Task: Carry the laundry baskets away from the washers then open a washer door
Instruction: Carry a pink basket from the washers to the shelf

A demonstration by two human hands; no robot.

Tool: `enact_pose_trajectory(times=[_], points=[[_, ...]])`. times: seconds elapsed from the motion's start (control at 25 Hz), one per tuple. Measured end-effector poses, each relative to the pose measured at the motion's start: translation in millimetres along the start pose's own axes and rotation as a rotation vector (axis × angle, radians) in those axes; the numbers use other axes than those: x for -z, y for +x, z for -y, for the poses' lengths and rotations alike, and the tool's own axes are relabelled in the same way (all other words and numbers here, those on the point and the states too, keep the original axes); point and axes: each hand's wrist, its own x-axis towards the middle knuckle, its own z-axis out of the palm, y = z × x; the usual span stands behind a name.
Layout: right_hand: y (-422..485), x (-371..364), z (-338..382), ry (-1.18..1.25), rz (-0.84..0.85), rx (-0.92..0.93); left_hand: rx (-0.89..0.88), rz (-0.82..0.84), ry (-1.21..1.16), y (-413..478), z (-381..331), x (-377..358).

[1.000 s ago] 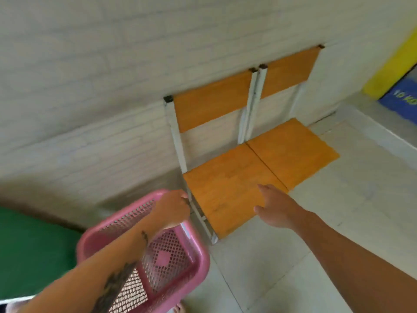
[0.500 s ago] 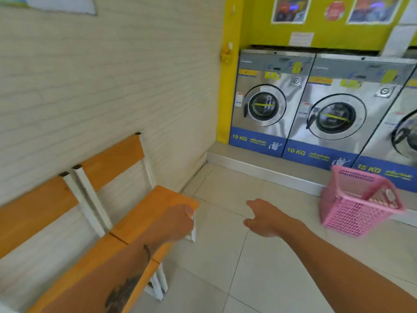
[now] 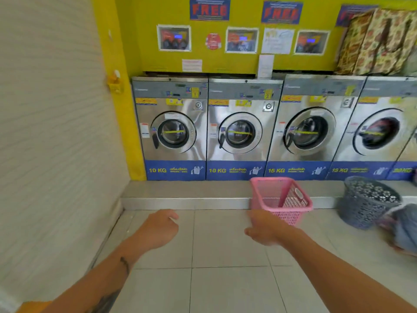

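A pink laundry basket (image 3: 281, 198) stands tilted on the tiled floor against the raised step in front of a row of steel washers. Their round doors are shut, among them the leftmost 10 KG washer door (image 3: 173, 133) and the second 10 KG door (image 3: 239, 134). A dark grey basket (image 3: 366, 202) leans on the step further right. My left hand (image 3: 159, 229) hangs over the floor with fingers loosely curled and holds nothing. My right hand (image 3: 265, 228) is just below and left of the pink basket, fingers loosely apart, also holding nothing.
A white wall (image 3: 56, 143) closes the left side, meeting a yellow pillar (image 3: 117, 86). A patterned bag (image 3: 379, 41) sits on top of the washers at the right. A pile of clothes (image 3: 404, 229) lies on the floor at the right edge. An orange chair corner (image 3: 33, 307) shows bottom left.
My view swung from the orange chairs and a pink basket at the wall to the washers. My left hand let go of that basket. Both hands now reach forward, holding nothing.
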Motion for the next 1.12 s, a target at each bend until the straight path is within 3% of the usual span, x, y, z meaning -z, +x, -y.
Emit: enact_pose_trajectory(times=[0.28,0.48,0.8,1.12], points=[[97.3,64.4,-84.0,0.125,-0.076,-0.181,-0.218,0.149,0.127,195.8,-109.7,-16.6],[178.4,106.2,-197.4,0.175,-0.127,-0.250,-0.286,0.220,0.142,301.1,-196.1,-85.1],[295.2,189.5,-368.1,0.118,-0.096,-0.294,-0.196,0.282,0.165,442.9,-332.4,-194.3],[452.1,217.6,-487.0,0.049,0.004,-0.312,-0.185,0.338,0.124,600.3,-395.5,-314.9]])
